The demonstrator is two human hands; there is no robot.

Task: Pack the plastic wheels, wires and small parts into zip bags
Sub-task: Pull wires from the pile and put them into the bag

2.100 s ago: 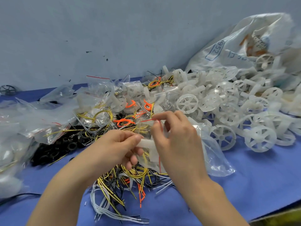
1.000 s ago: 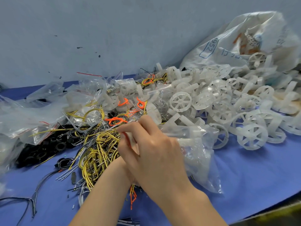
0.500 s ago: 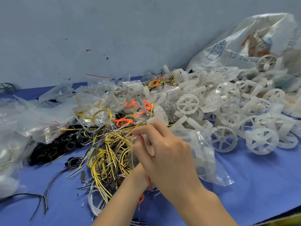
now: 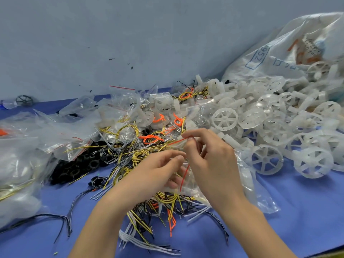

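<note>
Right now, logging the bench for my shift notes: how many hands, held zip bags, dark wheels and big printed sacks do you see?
hands: 2, left hand and right hand
zip bag pinched by both: 1
dark wheel: 1
printed sack: 1
total: 5

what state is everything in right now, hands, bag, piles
left hand, pinching the zip bag's edge
right hand, pinching the bag's red zip strip
zip bag, held by both hands, seal unclear
wires, loose tangled heap
white wheels, loose pile, unpacked
black rings, loose heap
big sack, lying open, wheels spilling out
</note>
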